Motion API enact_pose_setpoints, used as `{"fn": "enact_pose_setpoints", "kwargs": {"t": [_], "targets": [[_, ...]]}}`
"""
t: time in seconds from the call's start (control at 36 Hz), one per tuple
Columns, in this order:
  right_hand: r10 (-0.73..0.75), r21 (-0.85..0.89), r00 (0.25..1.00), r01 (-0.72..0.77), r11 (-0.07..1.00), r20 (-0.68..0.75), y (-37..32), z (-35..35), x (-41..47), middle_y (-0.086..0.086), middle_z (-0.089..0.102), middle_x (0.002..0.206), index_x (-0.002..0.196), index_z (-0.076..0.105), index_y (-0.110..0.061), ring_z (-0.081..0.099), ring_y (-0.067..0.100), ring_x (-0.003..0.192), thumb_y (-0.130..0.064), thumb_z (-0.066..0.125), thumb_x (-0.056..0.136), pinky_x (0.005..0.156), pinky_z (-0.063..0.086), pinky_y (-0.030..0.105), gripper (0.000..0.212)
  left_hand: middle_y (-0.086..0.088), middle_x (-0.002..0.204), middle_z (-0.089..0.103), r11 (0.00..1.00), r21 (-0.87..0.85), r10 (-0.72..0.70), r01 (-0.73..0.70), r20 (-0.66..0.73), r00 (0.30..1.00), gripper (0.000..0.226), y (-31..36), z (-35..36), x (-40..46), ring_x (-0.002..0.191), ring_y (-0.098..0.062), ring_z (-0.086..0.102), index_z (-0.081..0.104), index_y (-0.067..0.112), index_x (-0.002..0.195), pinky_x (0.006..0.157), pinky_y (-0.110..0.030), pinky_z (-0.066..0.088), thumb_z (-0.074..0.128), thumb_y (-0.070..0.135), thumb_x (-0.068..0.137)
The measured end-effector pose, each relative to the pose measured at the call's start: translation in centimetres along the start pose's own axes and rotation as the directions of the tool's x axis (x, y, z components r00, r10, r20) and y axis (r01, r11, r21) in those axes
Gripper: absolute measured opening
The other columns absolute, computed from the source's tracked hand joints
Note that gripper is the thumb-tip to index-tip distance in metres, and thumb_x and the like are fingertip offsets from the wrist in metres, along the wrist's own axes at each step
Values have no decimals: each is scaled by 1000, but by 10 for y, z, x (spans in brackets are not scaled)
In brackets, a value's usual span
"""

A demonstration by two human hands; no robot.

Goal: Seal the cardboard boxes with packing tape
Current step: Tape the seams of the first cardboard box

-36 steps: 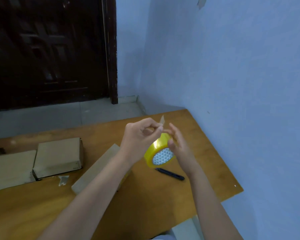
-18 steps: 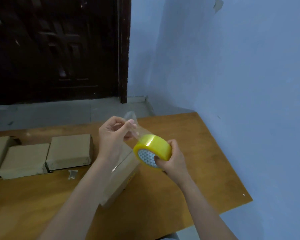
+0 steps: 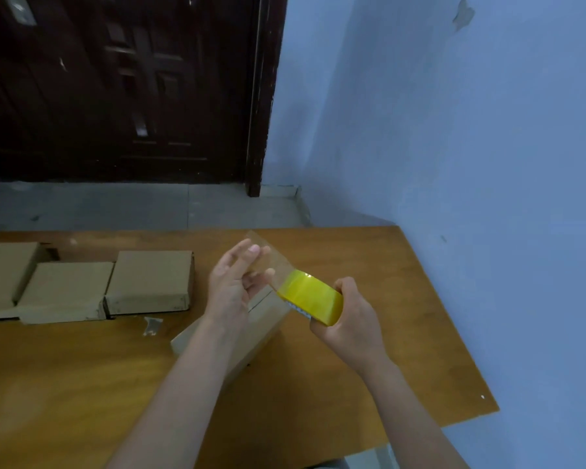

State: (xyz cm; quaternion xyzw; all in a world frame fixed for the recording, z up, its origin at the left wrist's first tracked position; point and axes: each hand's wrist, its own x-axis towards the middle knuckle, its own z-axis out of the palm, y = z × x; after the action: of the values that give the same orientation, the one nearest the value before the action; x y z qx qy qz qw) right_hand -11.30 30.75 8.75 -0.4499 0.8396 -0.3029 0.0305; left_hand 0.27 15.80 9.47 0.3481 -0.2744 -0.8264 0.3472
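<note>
- Since the earlier frame, a longer clear strip (image 3: pixel 268 258) has been drawn from the tape roll (image 3: pixel 310 297), mid-frame.
- The roll is gripped by the right hand (image 3: pixel 349 319); the strip's end is pinched by the left hand (image 3: pixel 232 286).
- Sealing is judged barely begun: the box (image 3: pixel 251 328) beneath the hands shows no tape.
- Counted: one roll, four boxes, three (image 3: pixel 149 282) at left on the surface (image 3: pixel 369 384).

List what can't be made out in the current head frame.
- Box under the hands: the left hand and forearm hide most of its top, so its seam is unreadable.
- Tape roll: core mostly hidden by the right hand.
- Leftmost box: cut off by the frame edge.
- Scrap on the table: too small to identify.
</note>
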Motion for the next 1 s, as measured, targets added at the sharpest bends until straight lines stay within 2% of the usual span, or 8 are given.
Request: {"fn": "enact_pose_setpoints", "kwargs": {"t": [0.22,0.33,0.42,0.56,0.64,0.72,0.81,1.0], "targets": [[25,-41,999,-25,999,19,9,-3,-2,-6,52,80,99,48,-14,53,20,70,-22,81,64,56,38,31,49,-7,85,74,959,262,107,-111,27,994,0,5,-1,5,59,-22,69,68,12,85,62,-28,58,68,12,85],[-11,25,997,9,1000,73,9,-2,-1,-4,56,98,111,51,-15,55,19,86,-28,80,69,70,45,32,53,-5,82,72,776,535,360,-334,59,931,9,6,4,10,71,-10,68,71,14,82,58,-17,52,67,9,87],[-13,8,988,12,1000,156,8,-3,3,-1,53,114,123,49,-12,53,18,102,-22,76,73,85,44,33,58,9,72,70,654,657,448,-375,63,892,16,7,4,21,72,-5,65,70,29,75,63,-19,51,70,17,86],[42,50,985,-51,997,167,15,-18,17,-4,53,85,91,53,-13,53,16,79,-18,77,67,66,37,27,34,6,71,71,759,589,336,-278,11,942,15,7,10,32,71,-14,68,71,26,76,69,-32,55,69,15,86],[78,256,985,-116,960,154,15,-27,18,-3,60,74,83,55,-17,57,15,67,-34,82,62,57,44,28,38,4,72,72,867,472,197,-160,-30,980,9,8,17,39,65,-14,68,70,18,79,67,-33,52,68,13,86],[74,646,960,-237,725,269,7,-36,16,8,66,79,95,60,-11,63,24,71,-36,80,59,59,52,37,49,1,71,72,906,419,88,-59,-50,995,4,9,24,49,67,-15,68,69,14,82,71,-34,54,68,13,86],[-46,747,891,-349,565,451,10,-40,20,11,67,94,113,57,-3,64,26,85,-28,75,66,69,54,36,56,0,68,72,897,438,80,-53,-44,996,8,10,30,59,66,-16,69,67,13,77,71,-34,51,68,9,84],[73,463,811,-402,790,581,18,-47,31,-2,66,80,99,66,-17,63,11,73,-29,77,71,66,51,31,32,2,61,70,817,572,120,-80,-33,992,16,-3,24,73,61,-10,68,66,14,69,62,-20,45,68,7,83]]}}
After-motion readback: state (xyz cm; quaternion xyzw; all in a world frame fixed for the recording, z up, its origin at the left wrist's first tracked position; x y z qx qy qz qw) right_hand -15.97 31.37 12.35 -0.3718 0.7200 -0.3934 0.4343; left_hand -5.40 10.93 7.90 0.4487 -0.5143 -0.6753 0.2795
